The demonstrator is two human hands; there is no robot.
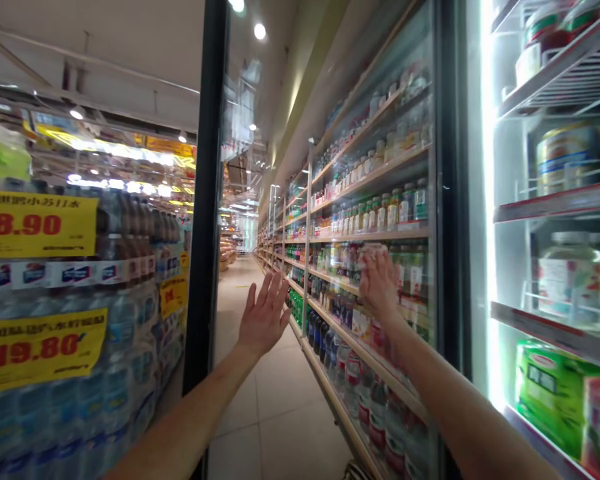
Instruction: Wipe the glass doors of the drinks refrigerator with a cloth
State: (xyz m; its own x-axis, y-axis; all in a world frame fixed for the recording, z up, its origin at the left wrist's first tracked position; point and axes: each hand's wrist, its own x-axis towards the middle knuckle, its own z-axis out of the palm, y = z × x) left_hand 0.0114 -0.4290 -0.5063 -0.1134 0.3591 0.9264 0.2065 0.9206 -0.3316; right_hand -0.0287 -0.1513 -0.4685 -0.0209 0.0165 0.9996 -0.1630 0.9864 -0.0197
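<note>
In front of me a clear glass door with a dark frame stands open beside a lit fridge. My left hand is raised with its fingers spread, palm toward the lower left half of the glass, and it holds nothing. Farther right, my right hand presses a pale, crumpled cloth against the pane. Its fingers lie over the cloth and cover most of it, so only its top edge shows.
At right, fridge shelves carry jars, cans and a green pack. Stacked bottled water with yellow price signs fills the left. Long shelves of bottles and a tiled aisle floor show in the glass.
</note>
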